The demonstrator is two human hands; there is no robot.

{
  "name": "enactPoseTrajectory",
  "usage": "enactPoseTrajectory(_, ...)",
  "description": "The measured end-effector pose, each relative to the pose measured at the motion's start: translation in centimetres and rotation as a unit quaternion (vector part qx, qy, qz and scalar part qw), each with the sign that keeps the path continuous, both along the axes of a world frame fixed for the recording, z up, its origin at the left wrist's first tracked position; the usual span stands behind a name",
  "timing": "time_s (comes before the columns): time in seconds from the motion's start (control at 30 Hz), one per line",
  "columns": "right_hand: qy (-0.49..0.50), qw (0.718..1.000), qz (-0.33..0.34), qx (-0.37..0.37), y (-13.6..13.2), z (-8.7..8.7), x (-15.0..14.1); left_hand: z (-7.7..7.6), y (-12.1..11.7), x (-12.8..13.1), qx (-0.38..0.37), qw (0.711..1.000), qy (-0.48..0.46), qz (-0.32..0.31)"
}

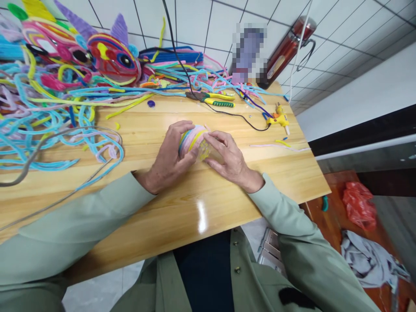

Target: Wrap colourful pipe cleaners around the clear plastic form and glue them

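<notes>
Between my hands, over the wooden table, is a rounded form wrapped in pipe cleaners [195, 141], striped pink, yellow and blue. Its right end shows a bare, see-through surface with a yellow pattern. My left hand [172, 156] wraps round the left side, thumb in front and fingers over the top. My right hand [229, 160] is curled at the right end, its fingertips on the pink and yellow strands. The underside is hidden. Beyond the hands lie green-and-yellow pliers [212, 99].
A yellow glue gun [277, 121] with a black cord lies at the right. Blue and coloured pipe cleaners [58, 143] heap at the left, below finished animal heads [112, 60]. A red flask [287, 52] stands against the tiled wall. A red plastic bag [359, 206] lies beyond the table's right edge.
</notes>
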State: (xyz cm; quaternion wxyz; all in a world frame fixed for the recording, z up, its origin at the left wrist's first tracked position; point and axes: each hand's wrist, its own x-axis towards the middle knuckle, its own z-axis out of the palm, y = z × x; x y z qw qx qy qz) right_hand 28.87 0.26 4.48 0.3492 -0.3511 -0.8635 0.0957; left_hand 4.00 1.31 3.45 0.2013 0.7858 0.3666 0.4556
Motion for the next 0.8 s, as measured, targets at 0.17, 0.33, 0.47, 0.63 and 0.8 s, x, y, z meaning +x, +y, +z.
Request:
enactPoseTrajectory(0.17,0.003,1.0,0.013,0.011,0.07,-0.16,0.04,0.07,-0.11,0.07,-0.004,1.0,-0.016,-0.013)
enactPoseTrajectory(0.33,-0.026,0.999,-0.008,-0.02,0.05,-0.24,0.14,0.16,-0.04,-0.1,-0.016,1.0,-0.007,-0.018)
enactPoseTrajectory(0.47,-0.015,1.0,0.003,-0.011,0.18,-0.35,0.14,0.45,-0.04,-0.24,-0.033,0.999,-0.019,-0.031)
enactPoseTrajectory(0.63,0.001,1.0,0.014,0.006,0.48,-0.57,0.18,0.56,0.14,-0.12,-0.044,0.998,-0.036,-0.029)
enactPoseTrajectory(0.8,0.001,1.0,0.009,0.01,0.54,-0.49,0.3,0.69,0.75,-0.1,-0.075,0.997,-0.036,-0.008)
